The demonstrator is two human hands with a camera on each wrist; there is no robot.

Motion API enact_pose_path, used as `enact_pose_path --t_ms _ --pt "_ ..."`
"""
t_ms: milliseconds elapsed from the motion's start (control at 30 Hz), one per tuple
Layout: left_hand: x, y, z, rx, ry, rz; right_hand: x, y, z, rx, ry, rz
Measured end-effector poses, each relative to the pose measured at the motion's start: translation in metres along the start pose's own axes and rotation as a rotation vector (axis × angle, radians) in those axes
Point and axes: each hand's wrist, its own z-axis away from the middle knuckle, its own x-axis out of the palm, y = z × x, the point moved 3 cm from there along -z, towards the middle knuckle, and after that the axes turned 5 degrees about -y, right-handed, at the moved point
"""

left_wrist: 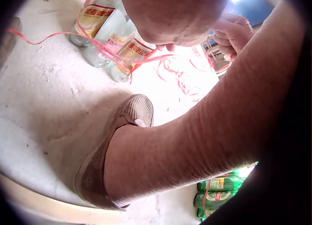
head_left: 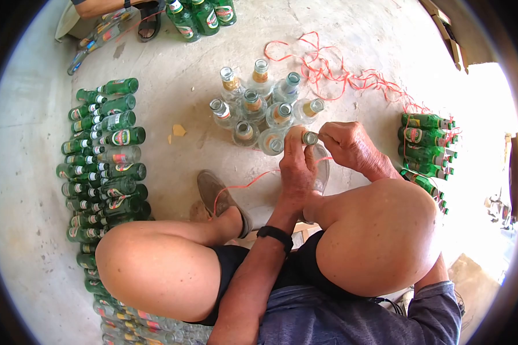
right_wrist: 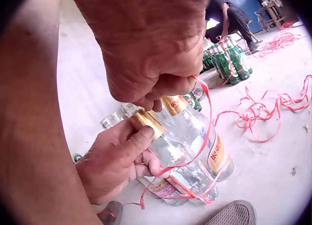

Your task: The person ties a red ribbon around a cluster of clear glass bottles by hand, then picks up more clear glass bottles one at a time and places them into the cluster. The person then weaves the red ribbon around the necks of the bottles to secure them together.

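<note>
Glass bottle cluster (head_left: 252,107): upright on floor | left hand (head_left: 297,172): cluster's near edge, thumb and fingers curled round gold-wrapped bottle neck (right_wrist: 150,121) | right hand (head_left: 352,144): near right of cluster, curled fingers pinching red strap (right_wrist: 208,101) | green bottles (head_left: 121,137): lying in rows, well left of cluster

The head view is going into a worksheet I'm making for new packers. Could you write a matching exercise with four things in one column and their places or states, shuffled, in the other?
Things
1. Group of clear glass bottles
2. Tangled pink plastic ribbon
3. Long stack of green glass bottles
4. Bare left hand

Places or states
A. Lying sideways, picture's left
B. Gripping a bottle's neck
C. Standing upright, clustered
D. Loose on the pale floor, upper right

Pairs: 1-C, 2-D, 3-A, 4-B
</note>
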Motion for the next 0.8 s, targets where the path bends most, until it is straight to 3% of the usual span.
enact_pose_path --t_ms 300,667,800 --pt "-0.002 0.0 -0.001 0.021 0.01 -0.021 0.007 -0.005 0.012 -0.127 0.006 0.172" --pt "-0.001 -0.003 0.002 -0.03 0.02 -0.006 0.006 -0.02 0.015 -0.279 -0.182 0.37" --pt "-0.004 -0.005 0.001 0.035 -0.003 -0.069 0.008 -0.027 0.012 -0.368 -0.198 0.401"
